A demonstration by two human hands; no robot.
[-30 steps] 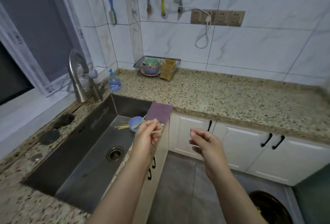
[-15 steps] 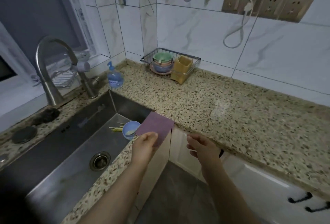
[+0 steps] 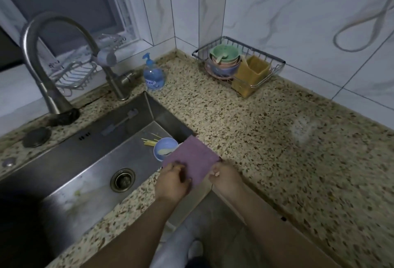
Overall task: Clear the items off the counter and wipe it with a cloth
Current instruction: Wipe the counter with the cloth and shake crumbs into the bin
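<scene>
A purple cloth (image 3: 193,157) lies spread at the inner corner of the speckled granite counter (image 3: 245,131), over the sink's near right corner. My left hand (image 3: 172,180) pinches the cloth's near left edge. My right hand (image 3: 225,175) pinches its near right corner. In the steel sink (image 3: 85,161) sits a small blue bowl (image 3: 165,149) with a pale spoon in it, and beside it several thin yellow sticks (image 3: 150,140).
A wire basket (image 3: 238,66) with stacked bowls and a yellow holder stands at the back by the wall. A blue soap bottle (image 3: 153,74) and the tall tap (image 3: 51,60) are behind the sink. A wire soap rack (image 3: 74,73) sits on the sill.
I have stepped closer and the view has tilted down. Both hands moved forward to the counter corner, and my right hand, free before, now pinches the cloth too.
</scene>
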